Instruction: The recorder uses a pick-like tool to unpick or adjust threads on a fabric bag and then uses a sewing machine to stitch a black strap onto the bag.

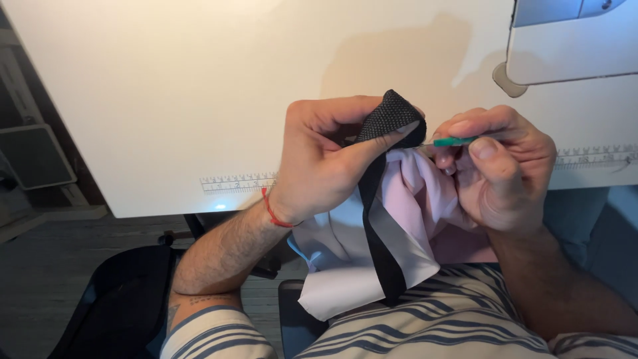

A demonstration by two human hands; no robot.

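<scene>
My left hand (325, 156) pinches a folded black textured band (389, 119) sewn to a white and pale pink fabric piece (405, 219) that hangs down over my lap. My right hand (502, 166) holds a small green-handled tool (455, 141) between thumb and fingers, its thin tip pointing at the fold of the black band. Both hands are raised in front of a white table (199, 93). A red string is tied around my left wrist.
A white sewing machine (571, 40) stands at the top right on the table, which has a printed ruler strip (239, 181) along its near edge. A black chair seat (126, 299) lies at lower left over a wooden floor.
</scene>
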